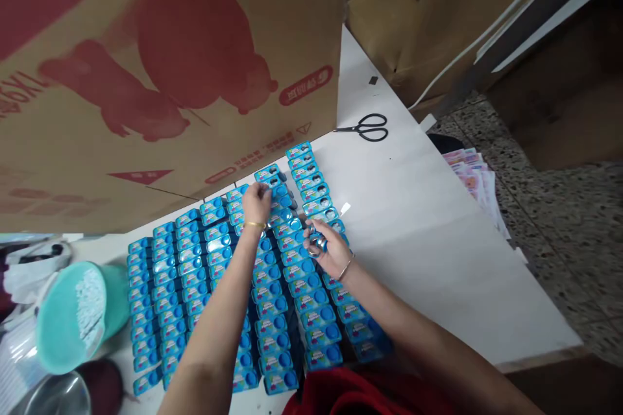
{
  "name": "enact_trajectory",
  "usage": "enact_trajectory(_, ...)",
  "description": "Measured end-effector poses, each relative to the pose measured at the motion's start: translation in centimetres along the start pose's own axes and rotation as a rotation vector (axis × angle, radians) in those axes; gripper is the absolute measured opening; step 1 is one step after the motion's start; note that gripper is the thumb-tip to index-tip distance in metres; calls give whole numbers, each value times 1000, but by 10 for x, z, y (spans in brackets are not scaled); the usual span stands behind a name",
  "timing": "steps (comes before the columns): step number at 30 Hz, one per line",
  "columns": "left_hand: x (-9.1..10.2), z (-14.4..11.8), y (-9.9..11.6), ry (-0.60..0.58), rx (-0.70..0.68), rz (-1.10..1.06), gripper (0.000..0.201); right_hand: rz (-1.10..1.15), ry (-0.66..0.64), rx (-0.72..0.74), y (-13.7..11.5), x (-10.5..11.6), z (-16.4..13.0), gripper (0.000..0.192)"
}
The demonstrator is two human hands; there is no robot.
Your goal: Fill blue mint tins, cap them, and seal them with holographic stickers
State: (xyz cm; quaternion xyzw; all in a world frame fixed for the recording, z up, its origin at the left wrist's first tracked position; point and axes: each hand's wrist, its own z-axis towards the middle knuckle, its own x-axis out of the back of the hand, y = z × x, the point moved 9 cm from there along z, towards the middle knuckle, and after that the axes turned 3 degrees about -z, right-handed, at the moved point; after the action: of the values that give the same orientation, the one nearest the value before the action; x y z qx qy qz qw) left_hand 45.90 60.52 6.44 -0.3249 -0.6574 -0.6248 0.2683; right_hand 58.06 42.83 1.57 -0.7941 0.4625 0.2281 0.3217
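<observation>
Several rows of small blue packets point(214, 285) lie flat on the white table point(418, 220), laid out in columns from the near edge to a big carton. My left hand point(256, 202) reaches to the far end of a middle column and pinches a blue packet point(270, 175) there. My right hand point(327, 248) hovers over the right-hand columns with its fingers curled around a few small shiny objects point(317, 241), too small to identify. Both wrists wear thin bracelets.
A large brown carton point(160, 71) with red print stands against the far ends of the rows. Black scissors point(365, 127) lie beyond the packets. A teal bucket point(78, 314) sits at the left. Printed sheets point(474, 181) lie on the floor at the right.
</observation>
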Motion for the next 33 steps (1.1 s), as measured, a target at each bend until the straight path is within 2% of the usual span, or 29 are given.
enact_trajectory(2,-7,32,-7,-40,20,141,5,-47,-22,21,-7,-6,8,34)
enact_trajectory(4,-17,53,-11,-118,58,294,7,-67,-34,17,-11,-11,15,39)
enact_trajectory(8,-34,70,-19,-335,151,566,21,-89,-48,5,-13,-17,27,44)
enact_trajectory(11,-41,78,-23,-458,169,710,31,-128,-51,20,-15,-20,35,45)
enact_trajectory(14,-39,83,-22,-485,186,798,37,-143,-45,35,-16,-23,44,43)
enact_trajectory(16,-33,79,-16,-441,184,820,37,-131,-43,41,-16,-25,49,42)
enact_trajectory(18,-29,64,-3,-368,112,725,31,-109,-36,61,-19,-26,54,41)
enact_trajectory(20,-31,37,13,-339,7,435,28,-95,-29,93,-23,-27,57,41)
enact_trajectory(23,-45,-12,26,-463,-44,-171,35,-103,-26,136,-27,-30,61,40)
enact_trajectory(26,-52,-40,28,-499,-27,-452,36,-114,-36,171,-28,-36,63,36)
enact_trajectory(29,-50,-36,17,-412,29,-505,30,-124,-52,147,-24,-45,67,36)
enact_trajectory(31,-44,-21,11,-353,43,-502,26,-139,-48,121,-22,-49,70,39)
enact_trajectory(33,-32,4,6,-269,33,-396,24,-153,-32,110,-22,-50,73,42)
